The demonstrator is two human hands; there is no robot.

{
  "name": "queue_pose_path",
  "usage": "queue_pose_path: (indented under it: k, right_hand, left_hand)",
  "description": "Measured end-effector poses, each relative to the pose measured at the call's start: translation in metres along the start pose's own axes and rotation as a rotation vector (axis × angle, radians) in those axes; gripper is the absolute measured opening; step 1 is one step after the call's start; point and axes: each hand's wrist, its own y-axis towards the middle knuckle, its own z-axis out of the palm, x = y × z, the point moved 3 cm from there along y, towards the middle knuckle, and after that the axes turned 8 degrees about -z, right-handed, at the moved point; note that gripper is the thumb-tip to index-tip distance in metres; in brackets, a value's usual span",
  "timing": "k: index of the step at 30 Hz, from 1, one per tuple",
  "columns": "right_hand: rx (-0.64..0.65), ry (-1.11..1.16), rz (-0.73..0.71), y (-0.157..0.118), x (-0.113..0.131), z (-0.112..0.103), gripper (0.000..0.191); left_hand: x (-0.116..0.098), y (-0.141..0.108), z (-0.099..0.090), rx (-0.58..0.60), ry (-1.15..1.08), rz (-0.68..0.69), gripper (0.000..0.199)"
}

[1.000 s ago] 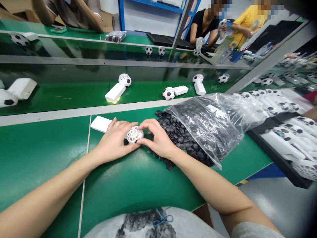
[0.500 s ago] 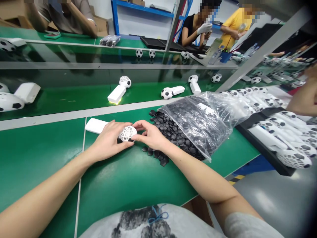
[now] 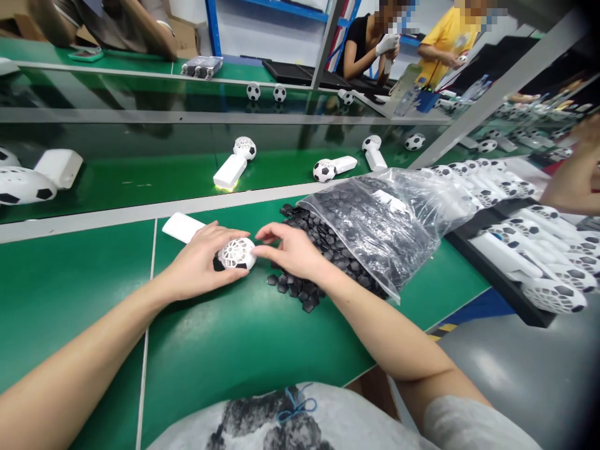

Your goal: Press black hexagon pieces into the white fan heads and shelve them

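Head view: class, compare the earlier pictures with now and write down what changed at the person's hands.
The right hand has drawn back rightward, loosening from the white lattice shell, its fingertips now only near it. The left hand keeps hold of the shell. The black pieces and plastic bag stay put.

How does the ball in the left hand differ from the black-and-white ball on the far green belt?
The held lattice ball has mostly open white cells; the far soccer ball has solid black patches. The left hand grips the lattice ball; the soccer ball lies on the belt. Both are round.
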Motion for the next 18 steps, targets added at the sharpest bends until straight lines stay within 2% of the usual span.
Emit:
queue_pose_path:
  k: [2, 5, 7, 9, 14, 18]
  right_hand:
    - [-0.004, -0.197, -0.003, 0.0, 0.001, -0.018, 0.006]
    - [0.081, -0.378, 0.048, -0.004, 0.0, -0.03, 0.005]
    - [0.172, -0.458, 0.045, -0.006, 0.0, -0.026, 0.004]
    - [0.236, -0.545, 0.023, -0.006, 0.0, -0.017, 0.004]
    - [0.354, -0.822, -0.122, -0.009, 0.011, 0.006, 0.012]
    - [0.441, -0.984, -0.213, -0.015, 0.023, 0.014, 0.011]
  left_hand:
    - [0.0, -0.004, 0.0, 0.049, 0.043, -0.009, 0.062]
    - [-0.005, -0.01, 0.005, -0.016, 0.142, -0.155, 0.066]
    - [-0.011, -0.012, 0.009, -0.091, 0.179, -0.231, 0.067]
    - [-0.015, -0.013, 0.012, -0.102, 0.173, -0.231, 0.063]
    - [-0.011, -0.011, 0.009, 0.066, -0.026, -0.143, 0.061]
    - [-0.01, -0.012, 0.008, 0.059, -0.12, -0.166, 0.059]
